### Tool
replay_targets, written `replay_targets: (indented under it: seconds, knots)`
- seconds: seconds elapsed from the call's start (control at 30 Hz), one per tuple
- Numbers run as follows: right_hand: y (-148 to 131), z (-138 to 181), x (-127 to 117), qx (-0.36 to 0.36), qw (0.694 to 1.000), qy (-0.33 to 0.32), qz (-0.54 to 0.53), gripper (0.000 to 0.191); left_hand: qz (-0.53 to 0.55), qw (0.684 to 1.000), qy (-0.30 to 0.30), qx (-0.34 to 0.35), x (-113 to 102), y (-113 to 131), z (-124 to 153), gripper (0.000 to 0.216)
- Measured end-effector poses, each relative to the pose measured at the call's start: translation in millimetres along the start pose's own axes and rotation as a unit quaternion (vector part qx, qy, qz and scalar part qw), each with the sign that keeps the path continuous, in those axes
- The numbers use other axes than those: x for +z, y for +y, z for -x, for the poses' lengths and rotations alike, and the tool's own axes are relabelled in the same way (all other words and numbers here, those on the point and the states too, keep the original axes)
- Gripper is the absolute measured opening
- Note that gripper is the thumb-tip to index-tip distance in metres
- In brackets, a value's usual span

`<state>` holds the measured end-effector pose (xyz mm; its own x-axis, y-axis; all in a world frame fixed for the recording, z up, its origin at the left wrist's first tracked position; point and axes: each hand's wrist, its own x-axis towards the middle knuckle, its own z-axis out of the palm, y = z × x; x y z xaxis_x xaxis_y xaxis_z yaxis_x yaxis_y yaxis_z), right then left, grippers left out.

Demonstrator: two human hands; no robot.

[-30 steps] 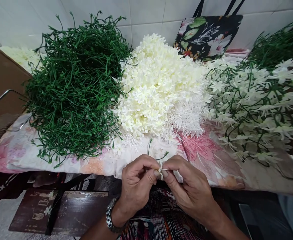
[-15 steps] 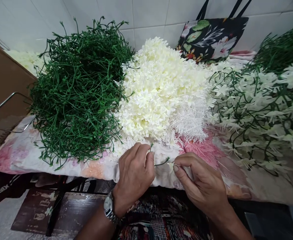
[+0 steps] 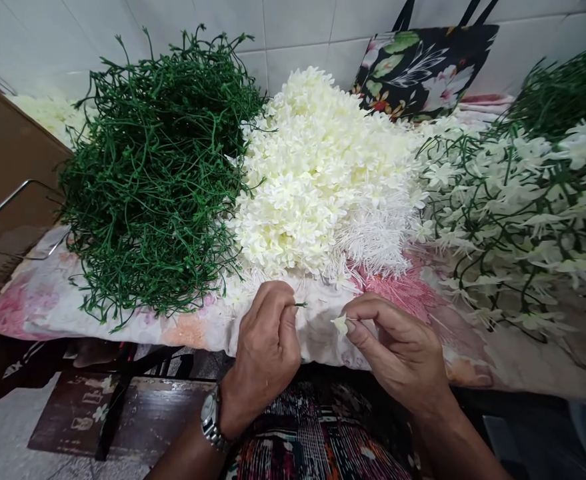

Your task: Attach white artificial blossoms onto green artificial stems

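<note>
My left hand (image 3: 269, 333), a watch on its wrist, is closed around a green plastic stem (image 3: 300, 305); only the stem's tip shows past the thumb. Between thumb and forefinger, my right hand (image 3: 393, 347) pinches a small cream artificial flower (image 3: 340, 325), its petals pointing left toward the stem. A short gap separates the two. Beyond my hands lies a heap of loose cream flower heads (image 3: 313, 167), with a bunch of thin white stamens (image 3: 377, 230) at its near right side. To the left rises a large tangle of green stems (image 3: 157, 180).
Flowers on green stems (image 3: 523, 220) are piled at the right. A black floral bag (image 3: 423, 73) leans on the tiled wall. At the left stand a brown board (image 3: 13, 153) and a bent metal wire (image 3: 10, 203). The floral cloth (image 3: 187, 331) covers the work surface; a wooden bench (image 3: 147, 413) sits below.
The stem's forked ends stuck out from my left hand before; now just one short tip shows. The flower in my right hand is turned more into view. My view has shifted slightly.
</note>
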<state>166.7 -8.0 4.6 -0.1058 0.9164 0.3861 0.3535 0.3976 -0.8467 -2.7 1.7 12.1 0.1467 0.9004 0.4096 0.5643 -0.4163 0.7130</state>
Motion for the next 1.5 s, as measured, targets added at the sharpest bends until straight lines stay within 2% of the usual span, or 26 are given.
replay_targets:
  seconds: [0.07, 0.17, 0.27, 0.33, 0.47, 0.57, 0.6, 0.7, 0.83, 1.0, 1.2, 1.33, 1.5]
  knots:
    - [-3.2, 0.2, 1.8, 0.0, 1.0, -0.006, -0.013, 0.009, 0.125, 0.99, -0.033, -0.065, 0.2, 3.1, 4.5, 0.013]
    - [-8.7, -0.1, 4.9, -0.006, 1.0, -0.012, -0.017, 0.008, 0.286, 0.943, -0.077, -0.154, 1.5, 8.9, 9.5, 0.007]
    - [-13.7, -0.7, 6.9, -0.013, 0.999, -0.024, -0.02, 0.01, 0.372, 0.906, -0.106, -0.173, 2.5, 12.2, 11.6, 0.006]
    - [-16.5, -0.8, 7.4, -0.015, 0.999, -0.032, -0.022, 0.01, 0.367, 0.911, -0.093, -0.163, 3.0, 12.1, 12.9, 0.006]
    - [-19.7, -1.0, 7.6, -0.014, 0.998, -0.057, -0.019, 0.01, 0.297, 0.944, -0.045, -0.137, 4.5, 10.0, 17.9, 0.009]
    - [-19.9, -0.9, 9.7, -0.011, 0.996, -0.082, -0.022, 0.004, 0.281, 0.946, -0.02, -0.159, 6.1, 10.3, 20.8, 0.009]
    - [-19.7, -0.5, 11.0, -0.008, 0.996, -0.082, -0.018, 0.007, 0.28, 0.945, -0.016, -0.168, 6.5, 10.8, 20.8, 0.009]
    - [-17.9, 2.4, 15.4, 0.008, 0.999, -0.045, -0.004, 0.007, 0.288, 0.941, -0.016, -0.178, 6.5, 12.2, 18.2, 0.01]
    - [-13.5, 5.5, 17.0, 0.028, 0.999, -0.019, -0.014, 0.009, 0.296, 0.941, -0.062, -0.154, 0.8, 10.1, 15.5, 0.009]
    - [-11.4, 3.0, 9.8, 0.02, 1.0, -0.014, -0.012, 0.01, 0.279, 0.942, -0.131, -0.135, -6.7, 3.7, 18.7, 0.022]
    - [-20.4, -3.6, 0.4, -0.038, 0.998, -0.049, 0.005, 0.01, 0.209, 0.962, -0.16, -0.065, -6.0, 2.5, 18.3, 0.026]
    - [-23.2, -5.7, -1.4, -0.052, 0.995, -0.083, 0.011, 0.008, 0.198, 0.963, -0.17, -0.059, -6.0, 3.5, 17.2, 0.024]
    - [-23.2, -5.4, -1.5, -0.087, 0.989, -0.096, 0.072, 0.011, 0.16, 0.968, -0.181, -0.065, -5.6, 5.9, 16.8, 0.025]
